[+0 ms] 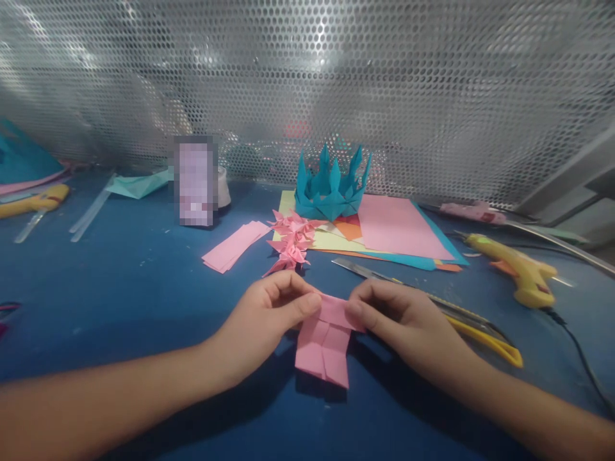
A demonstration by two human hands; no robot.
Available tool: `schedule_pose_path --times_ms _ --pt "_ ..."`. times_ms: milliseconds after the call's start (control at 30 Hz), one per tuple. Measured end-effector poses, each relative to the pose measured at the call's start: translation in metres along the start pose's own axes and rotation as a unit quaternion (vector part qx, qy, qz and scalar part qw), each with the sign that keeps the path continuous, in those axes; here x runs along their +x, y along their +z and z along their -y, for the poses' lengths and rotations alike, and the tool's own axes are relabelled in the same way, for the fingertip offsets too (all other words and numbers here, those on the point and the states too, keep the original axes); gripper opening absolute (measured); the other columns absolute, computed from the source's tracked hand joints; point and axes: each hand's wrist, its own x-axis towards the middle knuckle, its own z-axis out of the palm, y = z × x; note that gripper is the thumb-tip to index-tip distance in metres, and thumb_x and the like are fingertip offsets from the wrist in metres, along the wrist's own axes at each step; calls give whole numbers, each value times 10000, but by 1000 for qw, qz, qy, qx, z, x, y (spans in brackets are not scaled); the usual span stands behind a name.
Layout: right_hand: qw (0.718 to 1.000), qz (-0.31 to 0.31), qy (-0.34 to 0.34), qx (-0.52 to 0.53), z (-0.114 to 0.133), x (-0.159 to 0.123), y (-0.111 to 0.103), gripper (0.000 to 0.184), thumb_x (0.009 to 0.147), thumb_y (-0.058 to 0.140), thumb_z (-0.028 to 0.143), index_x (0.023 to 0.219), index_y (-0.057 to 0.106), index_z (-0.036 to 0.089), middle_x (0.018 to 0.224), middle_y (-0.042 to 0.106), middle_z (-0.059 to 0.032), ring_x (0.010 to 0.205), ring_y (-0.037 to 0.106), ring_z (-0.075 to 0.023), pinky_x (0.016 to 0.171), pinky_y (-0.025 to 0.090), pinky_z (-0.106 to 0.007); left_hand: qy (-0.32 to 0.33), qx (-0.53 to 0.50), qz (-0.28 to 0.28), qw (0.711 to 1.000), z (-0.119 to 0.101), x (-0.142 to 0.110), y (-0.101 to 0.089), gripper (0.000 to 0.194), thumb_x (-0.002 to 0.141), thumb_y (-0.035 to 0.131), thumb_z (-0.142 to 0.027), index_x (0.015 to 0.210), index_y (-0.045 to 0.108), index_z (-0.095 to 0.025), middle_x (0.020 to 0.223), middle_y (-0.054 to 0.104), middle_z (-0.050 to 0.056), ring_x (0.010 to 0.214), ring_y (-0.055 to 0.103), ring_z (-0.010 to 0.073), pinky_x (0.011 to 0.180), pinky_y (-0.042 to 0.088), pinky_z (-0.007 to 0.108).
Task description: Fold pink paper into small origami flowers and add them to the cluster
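Note:
Between my two hands is a piece of pink folded paper [323, 346], creased, with a band folded across its top. My left hand [273, 314] pinches its upper left corner between thumb and fingers. At the upper right corner, my right hand [398, 317] pinches the same paper. Its lower part hangs just over the blue table. Beyond my left hand lie several pink origami pieces [291, 240] with pointed tips, beside a small stack of pink paper strips [235, 246]. A yellow utility knife [480, 336] with its blade out lies partly behind my right hand.
A blue folded-paper crown [331, 198] stands on coloured paper sheets [403, 224] at the back. To the right lies a yellow glue gun [519, 269] with a black cord. A blurred phone [196, 182] stands at back left, near glue sticks [91, 211]. A perforated metal panel [269, 83] rises behind.

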Motion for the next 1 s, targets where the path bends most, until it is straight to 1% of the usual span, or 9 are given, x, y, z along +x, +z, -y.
schedule_pose_path --times_ms 100,233,367,500,600,700,767,867,1000 --pt "1000 -28 -8 -10 -2 1 -4 225 808 555 348 641 559 199 589 565 22 553 506 -109 507 421 -204 -7 -16 12 1000 -1 0 1 187 781 635 -278 707 530 -142 682 545 -36 638 505 64 620 425 184" --pt "998 -48 -29 -30 -3 -1 -5 200 812 555 285 632 556 198 580 574 28 544 516 -106 504 411 -203 -8 18 31 999 -2 1 3 176 747 667 -254 756 530 -144 706 561 -29 657 535 80 641 444 213" --pt "997 -14 -49 -54 -1 -3 -5 175 801 567 221 629 562 192 573 577 33 539 526 -102 511 415 -197 -30 71 70 995 -2 0 7 196 730 681 -261 842 567 -148 792 600 -7 708 560 97 660 442 224" --pt "992 18 -96 -77 0 -5 -4 180 802 559 181 623 573 193 575 588 33 528 531 -94 513 414 -197 -57 90 89 990 -1 -1 10 193 728 675 -291 805 582 -142 667 574 -28 606 529 80 588 421 206" --pt "991 11 -108 -77 0 -7 -3 175 808 571 192 634 587 197 603 614 24 549 547 -99 528 422 -204 -73 103 89 988 -3 0 10 205 720 675 -307 767 561 -143 601 539 -43 530 475 64 510 369 187" --pt "990 -4 -109 -84 -1 -7 -3 166 807 590 232 644 608 205 623 626 16 558 545 -107 521 414 -216 -71 116 105 985 -4 1 8 221 705 684 -319 734 548 -148 602 528 -40 519 443 65 478 332 187" --pt "991 -9 -102 -86 -2 -6 -4 169 805 601 270 648 611 207 597 606 21 531 518 -106 495 397 -218 -60 124 111 984 -3 1 7 207 714 674 -308 720 535 -155 592 503 -49 513 423 63 470 317 187" --pt "993 -15 -81 -82 -3 -3 -4 213 799 613 320 626 574 202 544 548 36 499 476 -102 467 377 -213 -42 118 104 987 -3 1 7 178 758 631 -274 706 504 -161 576 451 -71 488 375 45 452 287 171" --pt "991 -22 -84 -103 -4 -2 -4 242 836 562 327 633 529 200 574 558 29 537 499 -111 515 397 -224 -25 74 99 992 -2 2 7 186 763 636 -270 710 499 -155 632 501 -54 493 389 37 455 298 167"
